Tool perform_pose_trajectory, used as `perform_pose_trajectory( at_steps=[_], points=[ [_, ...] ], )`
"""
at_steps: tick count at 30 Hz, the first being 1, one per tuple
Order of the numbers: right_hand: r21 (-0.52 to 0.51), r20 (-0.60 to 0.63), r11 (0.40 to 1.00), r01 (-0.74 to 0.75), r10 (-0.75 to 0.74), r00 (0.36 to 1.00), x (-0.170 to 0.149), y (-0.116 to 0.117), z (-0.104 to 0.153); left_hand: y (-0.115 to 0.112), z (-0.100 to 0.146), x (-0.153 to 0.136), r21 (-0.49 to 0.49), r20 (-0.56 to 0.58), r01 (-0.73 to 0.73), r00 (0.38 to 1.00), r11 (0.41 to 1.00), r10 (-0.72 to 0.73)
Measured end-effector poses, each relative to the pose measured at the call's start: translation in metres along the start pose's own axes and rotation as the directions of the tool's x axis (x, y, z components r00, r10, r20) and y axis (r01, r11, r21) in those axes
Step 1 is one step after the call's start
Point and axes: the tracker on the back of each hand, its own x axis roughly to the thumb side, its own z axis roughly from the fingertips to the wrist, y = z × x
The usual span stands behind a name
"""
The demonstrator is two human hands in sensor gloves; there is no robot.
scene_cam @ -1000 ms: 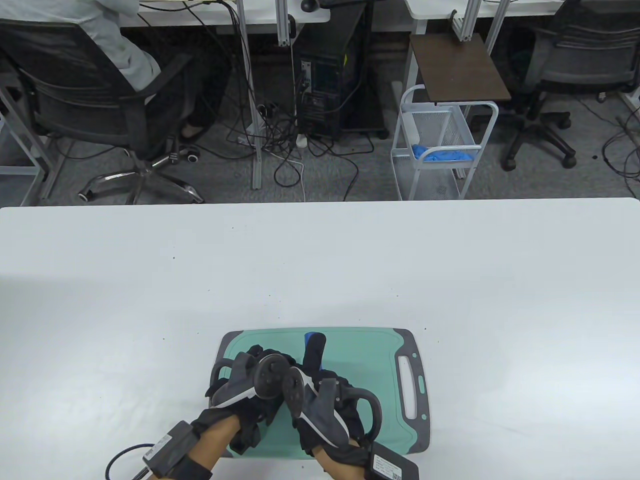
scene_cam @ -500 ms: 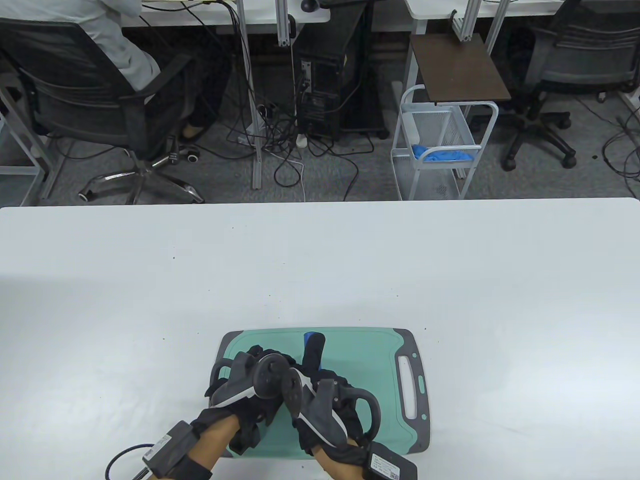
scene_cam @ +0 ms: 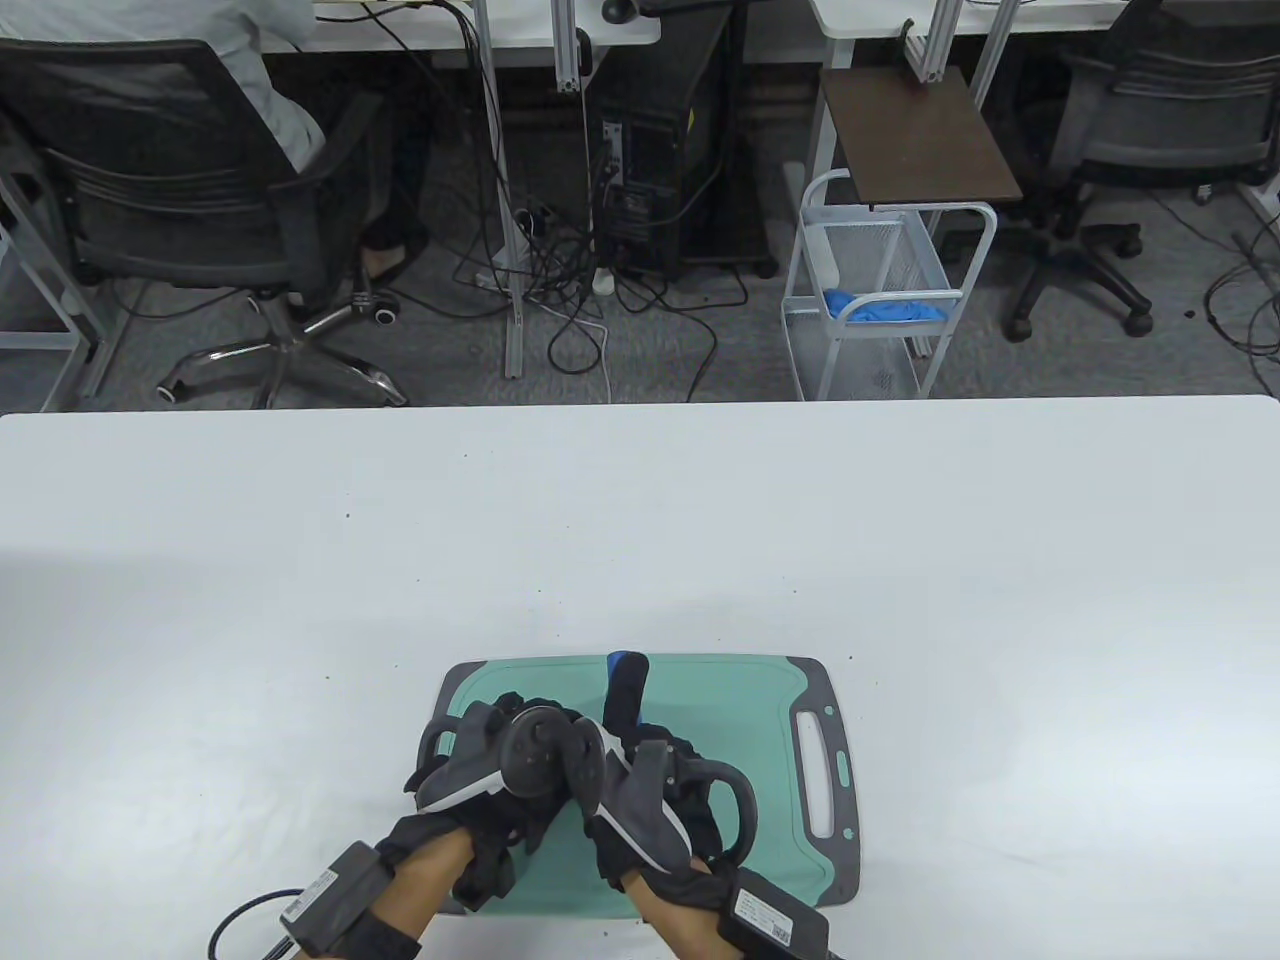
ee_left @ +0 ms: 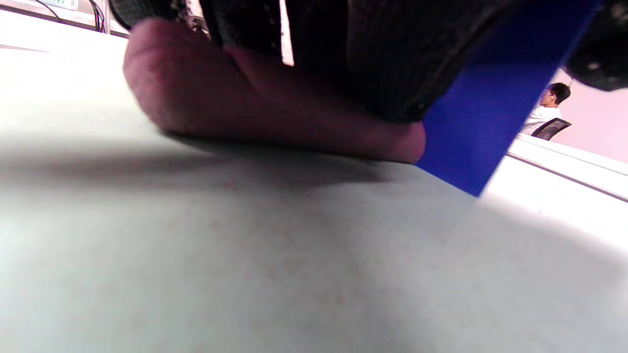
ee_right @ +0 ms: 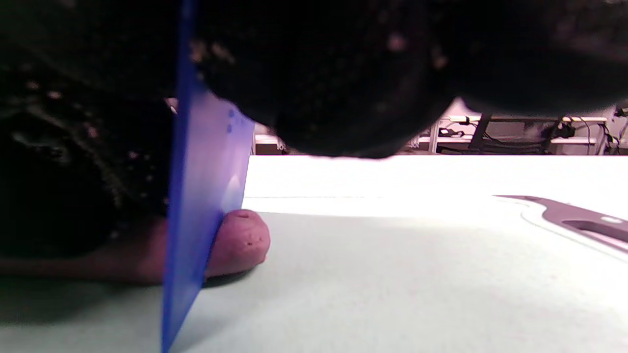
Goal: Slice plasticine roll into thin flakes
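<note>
In the table view, the left hand (scene_cam: 500, 770) and right hand (scene_cam: 650, 800) crowd together over the green cutting board (scene_cam: 740, 720) on the white table (scene_cam: 640, 520). In the left wrist view, gloved fingers (ee_left: 373, 59) press down on the reddish plasticine roll (ee_left: 255, 103) beside the blue blade (ee_left: 485, 117). In the right wrist view, the right hand grips the blade, which cuts into the roll (ee_right: 240, 242) near its end.

Both hands — left hand (scene_cam: 500, 765), right hand (scene_cam: 655, 800) — crowd the cutting board (scene_cam: 760, 720), apparently touching.
</note>
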Motion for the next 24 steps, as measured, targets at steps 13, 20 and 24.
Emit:
perform_pose_trajectory(
  at_steps=[13,20,24],
  points=[
    [0.045,-0.018,0.998,0.051,-0.051,0.999,-0.015,-0.006,0.000,0.000,0.002,0.000,0.038,-0.021,0.046,0.999,0.998,-0.045],
    [0.055,-0.017,0.992,0.112,-0.112,0.994,-0.021,-0.013,0.002,0.000,0.002,-0.003,0.033,-0.036,0.020,0.999,0.999,-0.019],
    [0.046,-0.023,0.989,0.139,-0.139,0.990,-0.023,-0.021,0.005,0.001,0.002,-0.004,0.026,-0.042,0.037,0.998,0.999,-0.036]
  ],
)
